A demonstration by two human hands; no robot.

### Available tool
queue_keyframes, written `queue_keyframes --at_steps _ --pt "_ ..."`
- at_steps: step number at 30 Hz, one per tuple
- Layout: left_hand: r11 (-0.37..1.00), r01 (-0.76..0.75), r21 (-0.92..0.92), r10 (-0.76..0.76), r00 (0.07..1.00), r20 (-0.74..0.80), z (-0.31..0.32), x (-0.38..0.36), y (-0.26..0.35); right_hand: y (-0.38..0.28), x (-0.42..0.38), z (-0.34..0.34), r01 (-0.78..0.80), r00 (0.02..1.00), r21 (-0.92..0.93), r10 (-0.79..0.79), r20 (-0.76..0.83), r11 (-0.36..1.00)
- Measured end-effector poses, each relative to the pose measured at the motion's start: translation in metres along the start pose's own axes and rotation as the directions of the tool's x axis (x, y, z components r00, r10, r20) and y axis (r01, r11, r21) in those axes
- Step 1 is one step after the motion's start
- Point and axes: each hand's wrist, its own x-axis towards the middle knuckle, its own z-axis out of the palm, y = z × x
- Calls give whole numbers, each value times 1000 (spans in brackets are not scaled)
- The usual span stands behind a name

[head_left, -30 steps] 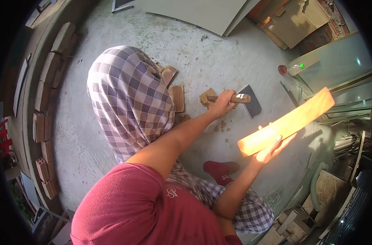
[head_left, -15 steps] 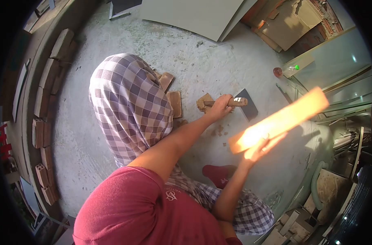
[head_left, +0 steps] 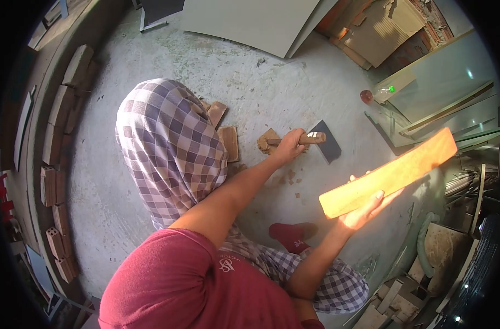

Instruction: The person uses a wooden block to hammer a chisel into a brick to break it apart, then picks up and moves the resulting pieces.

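My left hand (head_left: 291, 147) is closed around a short wooden-handled tool (head_left: 315, 138). The tool's narrow end meets a brown, crumbly lump (head_left: 268, 142) on the floor. Beside the handle lies a dark grey rectangular plate (head_left: 325, 143). My right hand (head_left: 365, 211) grips a long rectangular block (head_left: 390, 174) that sunlight turns bright orange; it is held up at a slant, the thumb on the near side and fingertips showing beyond the far edge. Two brown blocks (head_left: 228, 143) lie by my checkered left knee, partly hidden by the cloth.
Bricks (head_left: 59, 107) line the wall at left. Large pale panels (head_left: 250, 24) stand at the top. At right are a bottle with a green cap (head_left: 384, 94), glass sheets (head_left: 445, 77), a hose (head_left: 423, 244) and scrap pieces. Crumbs dot the grey floor (head_left: 206, 60).
My right hand has shifted right and slightly down with the block, which is turned so more of its broad face shows. My left hand still holds the tool at the lump. The whole view has shifted slightly.
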Motion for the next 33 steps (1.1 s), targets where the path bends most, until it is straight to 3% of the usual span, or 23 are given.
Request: queue_keyframes --at_steps 2,3,4,5,6,8,14,16,18,20,22,23,24,25,26,27,30,31,32,33 --pt "998 -52 23 53 997 -52 2 0 -1 16 -4 2 6 998 47 -4 -63 999" --pt "998 -58 22 59 997 -50 3 -1 -2 40 -9 -6 -99 995 58 99 -3 993" --pt "998 -57 15 57 998 -19 3 -2 -5 76 -9 -19 5 991 -223 25 132 975" --pt "998 -58 10 58 998 15 3 -2 -7 110 -13 -31 -136 896 -244 224 384 960" --pt "998 -66 10 66 998 24 5 -6 -9 82 -25 -6 -466 832 -80 467 299 881" --pt "1000 -1 12 1 1000 20 2 -3 -12 67 -24 -3 -517 809 -6 491 324 856" --pt "999 32 -44 -32 999 -13 -7 -4 -3 18 5 -22 -387 910 41 374 177 921" --pt "998 34 -56 -35 999 -15 -5 -4 -6 -5 8 -19 -241 969 19 242 -58 970" --pt "998 25 -62 -26 1000 -16 -5 -5 -6 -17 8 -12 -137 980 72 146 -138 988" --pt "998 9 -63 -11 1000 -29 -4 -3 -4 6 1 -16 -186 979 117 194 -59 976" --pt "998 4 -62 -6 1000 -30 -5 -4 -2 45 -12 -6 -268 957 75 256 136 961" --pt "998 5 -60 -7 999 -32 -5 -5 -1 54 -21 1 -409 876 19 386 290 913" --pt "998 -4 -59 2 1000 -30 -3 -8 -4 77 -29 4 -629 724 7 583 369 777" --pt "997 36 -69 -35 999 16 -1 -12 -9 75 -38 10 -670 686 91 569 453 736" --pt "995 73 -73 -70 996 49 -2 -7 -16 87 -43 13 -583 748 -15 544 379 812" --pt "995 -74 -65 74 997 -8 -3 -7 -19 84 -40 16 -564 739 -30 521 427 825" --pt "996 46 -75 -42 998 48 -8 -10 -11 67 -32 11 -428 792 -29 390 469 903" --pt "996 45 -81 -41 998 50 -7 -9 -9 53 -29 11 -399 822 -93 401 405 912" --pt "998 36 -46 -34 999 37 -9 -9 -6 60 -22 6 -268 889 -61 271 370 962" --pt "1000 27 -9 -26 999 22 -11 -9 -6 44 -16 4 -290 879 -23 276 390 957"
